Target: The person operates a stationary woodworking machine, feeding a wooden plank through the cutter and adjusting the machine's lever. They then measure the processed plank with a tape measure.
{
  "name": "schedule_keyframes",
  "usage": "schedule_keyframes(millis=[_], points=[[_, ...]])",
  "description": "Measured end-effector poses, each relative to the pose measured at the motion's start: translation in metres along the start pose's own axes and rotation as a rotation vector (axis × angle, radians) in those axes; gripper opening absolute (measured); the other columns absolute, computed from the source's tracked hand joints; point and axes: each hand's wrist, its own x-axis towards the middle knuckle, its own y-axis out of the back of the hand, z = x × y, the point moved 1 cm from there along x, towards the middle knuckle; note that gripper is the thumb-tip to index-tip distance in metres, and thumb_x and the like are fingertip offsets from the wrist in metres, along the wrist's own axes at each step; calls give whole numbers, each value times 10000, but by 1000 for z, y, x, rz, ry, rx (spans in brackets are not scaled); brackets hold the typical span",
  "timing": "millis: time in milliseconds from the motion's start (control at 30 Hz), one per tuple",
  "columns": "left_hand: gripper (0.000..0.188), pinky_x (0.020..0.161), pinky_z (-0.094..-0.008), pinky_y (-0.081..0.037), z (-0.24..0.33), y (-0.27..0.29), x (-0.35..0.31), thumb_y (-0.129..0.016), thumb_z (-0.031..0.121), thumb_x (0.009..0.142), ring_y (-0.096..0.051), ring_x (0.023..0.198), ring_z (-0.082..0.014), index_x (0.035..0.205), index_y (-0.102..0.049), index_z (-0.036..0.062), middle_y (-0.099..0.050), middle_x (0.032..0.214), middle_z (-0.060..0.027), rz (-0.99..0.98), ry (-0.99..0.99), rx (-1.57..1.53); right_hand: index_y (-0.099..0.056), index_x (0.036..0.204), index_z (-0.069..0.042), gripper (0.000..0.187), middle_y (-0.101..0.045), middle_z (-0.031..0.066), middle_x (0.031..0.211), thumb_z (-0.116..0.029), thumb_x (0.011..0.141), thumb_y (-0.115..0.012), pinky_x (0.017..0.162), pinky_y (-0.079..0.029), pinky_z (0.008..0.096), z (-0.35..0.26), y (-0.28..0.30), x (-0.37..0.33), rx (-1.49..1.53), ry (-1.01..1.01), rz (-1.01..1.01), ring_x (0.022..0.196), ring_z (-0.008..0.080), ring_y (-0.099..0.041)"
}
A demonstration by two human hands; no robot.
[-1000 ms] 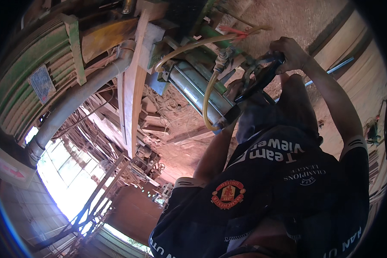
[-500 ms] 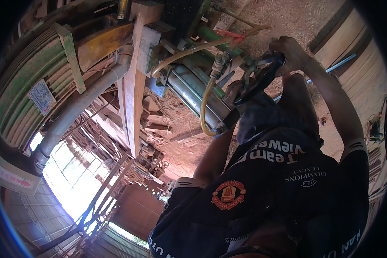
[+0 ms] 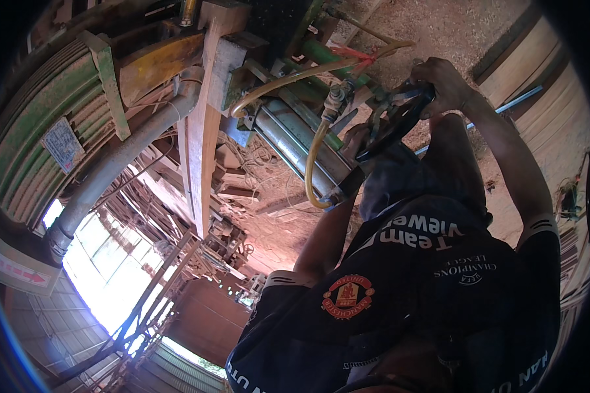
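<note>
A black handwheel [image 3: 400,128], seen nearly edge-on, sits at the end of a machine shaft in front of me. My right hand [image 3: 441,84] is closed round its upper right rim, the fingers curled over the top. At the lower left side of the wheel my left hand [image 3: 355,139] grips near the rim, and part of it is hidden by machine parts. Just left of that hand is a silver air cylinder [image 3: 298,144] with a yellowish hose [image 3: 313,160] and a metal valve fitting [image 3: 335,98]. A green bar [image 3: 321,54] runs behind them.
A wooden post [image 3: 205,131] stands left of the cylinder. Farther left are a grey pipe [image 3: 121,154] and a ribbed green machine housing [image 3: 46,141]. Planks [image 3: 537,59] and a thin blue rod [image 3: 505,105] lie on the right. Sawdust covers the floor [image 3: 439,26].
Both hands stay at the handwheel. The right hand and the wheel's rim have shifted only slightly; the rest of the scene looks the same.
</note>
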Motion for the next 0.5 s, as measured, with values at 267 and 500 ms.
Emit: schedule_keyframes(millis=[267, 500], points=[[486, 892, -450, -566, 33, -3, 12, -857, 182, 752, -706, 965, -378, 1173, -676, 18, -707, 1082, -200, 161, -19, 120, -704, 980, -36, 818, -708, 130, 838, -764, 617, -784, 715, -526, 450, 14, 12, 12, 280, 61, -178, 776, 372, -691], [411, 859, -395, -561, 44, -9, 18, -800, 128, 815, -709, 1000, -326, 1203, -703, 34, -711, 1094, -183, 207, 17, 37, -697, 998, -19, 890, -690, 137, 800, -823, 621, -755, 686, -530, 413, 27, 8, 14, 359, -8, -300, 732, 338, -701]])
